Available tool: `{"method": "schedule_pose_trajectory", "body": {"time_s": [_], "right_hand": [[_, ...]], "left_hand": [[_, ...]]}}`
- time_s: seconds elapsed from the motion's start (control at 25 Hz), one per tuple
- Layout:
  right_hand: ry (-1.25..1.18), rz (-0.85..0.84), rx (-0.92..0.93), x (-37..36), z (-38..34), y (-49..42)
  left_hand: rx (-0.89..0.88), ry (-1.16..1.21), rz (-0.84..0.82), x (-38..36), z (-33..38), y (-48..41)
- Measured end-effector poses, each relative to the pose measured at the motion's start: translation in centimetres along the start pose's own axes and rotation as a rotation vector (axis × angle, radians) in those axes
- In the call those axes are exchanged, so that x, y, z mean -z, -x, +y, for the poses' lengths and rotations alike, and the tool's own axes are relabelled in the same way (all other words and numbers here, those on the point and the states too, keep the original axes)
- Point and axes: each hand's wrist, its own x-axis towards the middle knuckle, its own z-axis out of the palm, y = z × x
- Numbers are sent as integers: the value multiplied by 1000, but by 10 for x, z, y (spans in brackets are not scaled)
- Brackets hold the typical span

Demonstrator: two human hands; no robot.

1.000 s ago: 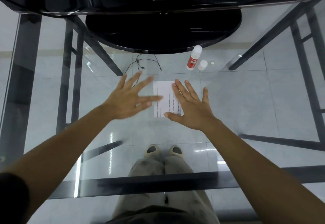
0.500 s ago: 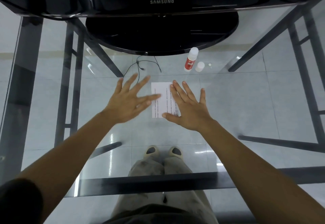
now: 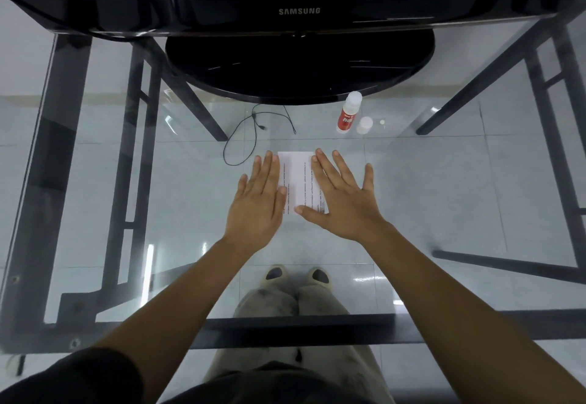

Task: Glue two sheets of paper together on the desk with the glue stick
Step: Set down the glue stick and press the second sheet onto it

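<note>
A small white paper (image 3: 298,178) with printed lines lies flat on the glass desk (image 3: 444,188) in the middle of the head view. My left hand (image 3: 258,203) lies flat on its left edge, fingers together and straight. My right hand (image 3: 342,197) presses flat on its right part, fingers spread, thumb across the lower edge. Whether one sheet or two lie there cannot be told. The glue stick (image 3: 348,113), white with a red label, stands upright beyond the paper to the right. Its white cap (image 3: 364,125) sits beside it.
A black Samsung monitor with a round base (image 3: 298,64) stands at the far edge. A thin black cable (image 3: 253,130) loops on the floor under the glass. Dark desk frame bars (image 3: 285,327) run beneath; my legs and shoes show through the glass.
My left hand has moved right from beside the paper onto its left edge and closed its fingers together. The right hand has stayed pressed on the paper.
</note>
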Motion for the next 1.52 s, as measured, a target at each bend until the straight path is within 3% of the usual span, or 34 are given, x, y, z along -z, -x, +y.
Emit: {"method": "schedule_pose_trajectory", "body": {"time_s": [0.12, 0.28, 0.56, 0.8, 1.0, 1.2, 1.36, 1.52], "right_hand": [[24, 3, -1, -1, 0, 1], [31, 55, 51, 2, 1, 8], [217, 10, 406, -4, 11, 54], [259, -8, 247, 21, 36, 22], [221, -53, 427, 13, 20, 25], [200, 41, 203, 24, 29, 5], [263, 25, 353, 15, 12, 9], [245, 94, 161, 17, 17, -5]], "left_hand": [[-124, -116, 17, -7, 5, 2], [-124, -176, 45, -8, 5, 2], [-140, -187, 52, -8, 4, 3], [-136, -171, 48, -7, 5, 2], [-138, -184, 62, -4, 6, 2], [-126, -164, 43, -5, 6, 2], [-127, -176, 65, -5, 7, 3], [-118, -151, 57, -6, 6, 3]]}}
